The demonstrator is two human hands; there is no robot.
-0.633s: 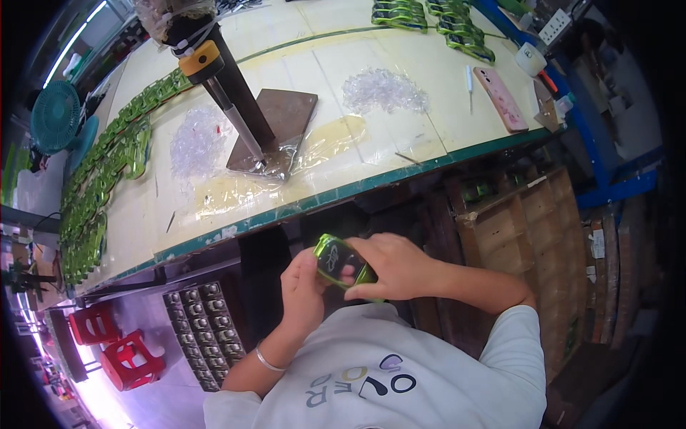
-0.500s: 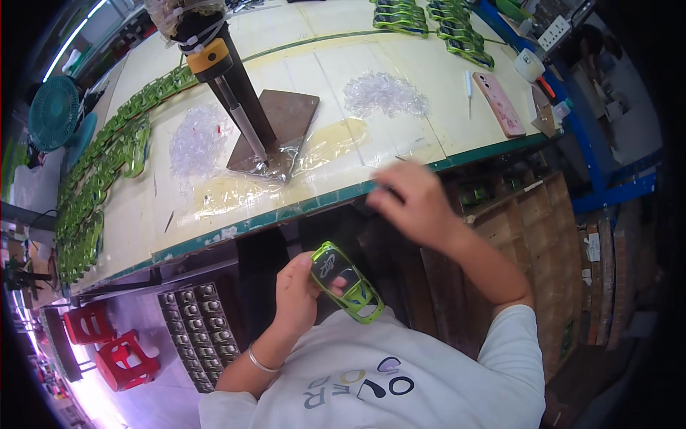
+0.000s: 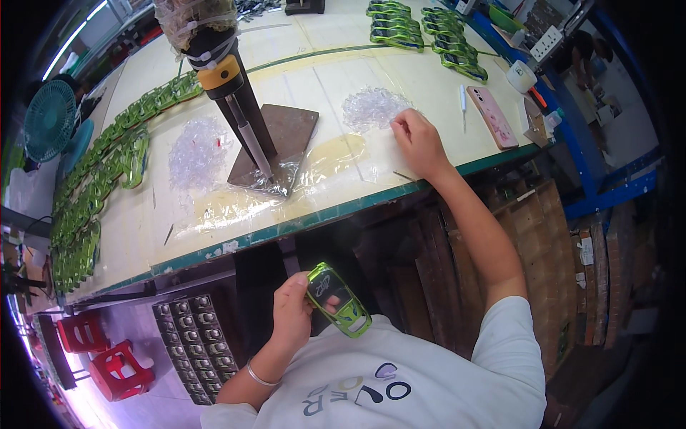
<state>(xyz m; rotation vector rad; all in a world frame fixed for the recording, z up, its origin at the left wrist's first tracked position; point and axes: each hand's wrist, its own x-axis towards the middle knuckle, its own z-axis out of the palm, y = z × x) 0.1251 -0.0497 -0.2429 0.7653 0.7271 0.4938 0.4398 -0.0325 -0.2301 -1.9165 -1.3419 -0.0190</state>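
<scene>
My left hand (image 3: 291, 309) grips a glossy lime-green, car-shaped plastic shell (image 3: 344, 304) with a dark panel, its fingertips showing through an opening. It is held in front of my shirt, below the table edge. My right hand (image 3: 419, 139) is over the table, its fingers curled together at the near right edge of a pile of small clear plastic pieces (image 3: 374, 109). Whatever the fingertips pinch, if anything, is hidden. Between the two piles stands a press-like tool (image 3: 243, 129), a dark post with a yellow collar and metal rod on a brown base plate (image 3: 293, 125).
A second clear-piece pile (image 3: 196, 154) lies left of the post. Rows of green shells line the table's left side (image 3: 107, 168) and far right (image 3: 394, 27). Right of my hand are a white-handled screwdriver (image 3: 463, 104) and a pink phone (image 3: 493, 118). Red stools (image 3: 121, 372) stand below left.
My right hand has moved up and away from me, from the table's front edge to the clear-piece pile. My left hand and the green shell have shifted slightly lower in the picture.
</scene>
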